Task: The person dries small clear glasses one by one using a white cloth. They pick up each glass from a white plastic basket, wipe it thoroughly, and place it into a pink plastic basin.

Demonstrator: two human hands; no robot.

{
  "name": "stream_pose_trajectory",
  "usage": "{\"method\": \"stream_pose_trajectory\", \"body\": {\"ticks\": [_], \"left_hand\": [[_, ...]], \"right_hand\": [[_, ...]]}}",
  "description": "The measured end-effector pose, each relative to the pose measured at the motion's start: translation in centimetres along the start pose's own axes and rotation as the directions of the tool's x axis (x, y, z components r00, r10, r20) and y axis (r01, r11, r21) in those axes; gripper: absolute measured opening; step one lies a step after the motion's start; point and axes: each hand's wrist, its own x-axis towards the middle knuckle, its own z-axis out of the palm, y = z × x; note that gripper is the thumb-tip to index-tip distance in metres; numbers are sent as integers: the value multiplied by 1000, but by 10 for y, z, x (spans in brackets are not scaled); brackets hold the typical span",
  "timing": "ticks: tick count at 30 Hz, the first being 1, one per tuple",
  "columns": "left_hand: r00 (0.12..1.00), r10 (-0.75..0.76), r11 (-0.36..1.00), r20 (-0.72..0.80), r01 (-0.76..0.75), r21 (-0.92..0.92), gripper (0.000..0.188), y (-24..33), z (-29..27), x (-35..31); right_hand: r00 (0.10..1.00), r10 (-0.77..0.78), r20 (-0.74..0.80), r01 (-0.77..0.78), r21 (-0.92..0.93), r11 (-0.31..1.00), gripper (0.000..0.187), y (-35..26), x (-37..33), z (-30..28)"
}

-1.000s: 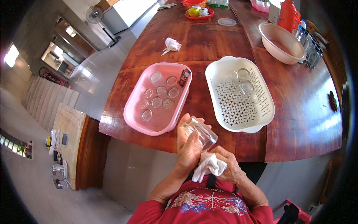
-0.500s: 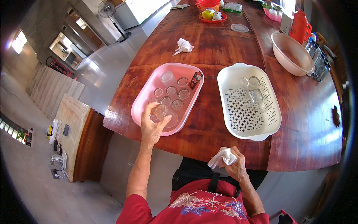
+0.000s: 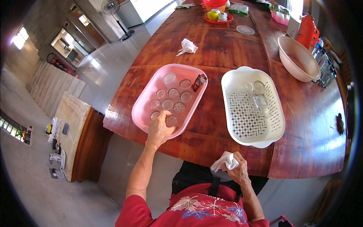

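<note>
My left hand (image 3: 160, 130) reaches down into the near end of a pink plastic basin (image 3: 140, 90). Its thumb and fingers curl round a small clear glass cup (image 3: 171, 121). Several more clear glass cups (image 3: 167, 104) stand around it in the basin. A taller frosted cup (image 3: 169, 80) is at the basin's far end, and a small dark packet (image 3: 199, 81) lies against its right side. Held low by the table edge, my right hand (image 3: 239, 168) is closed on a crumpled white cloth (image 3: 225, 162).
Right of the basin stands a white perforated basket (image 3: 235, 132) with a few clear glasses (image 3: 260, 100). A crumpled tissue (image 3: 187, 46) lies farther back. A beige bowl (image 3: 298, 58), a red thermos (image 3: 307, 32) and an orange fruit plate (image 3: 218, 20) are on the table.
My left hand has lowered the glass cup from above the basin to among the other cups. My right hand stays put with the cloth.
</note>
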Motion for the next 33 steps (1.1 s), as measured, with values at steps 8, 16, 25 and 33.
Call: {"method": "stream_pose_trajectory", "body": {"ticks": [8,16,25,33], "left_hand": [[998,63,997,27,-62,-40,44,-8,6,8],[996,63,994,-56,-57,97,59,23,-3,2],[858,500,864,-122,-503,2,49,151,40,37],[894,442,889,71,-426,-171,71,164,159,121]], "right_hand": [[998,-41,-55,42,18,999,21,5,-2,2],[997,-78,-21,77,-18,997,30,19,-5,-2],[983,-172,-60,174,39,984,37,30,-7,-4],[985,-161,-55,167,136,977,36,26,-6,-9]]}}
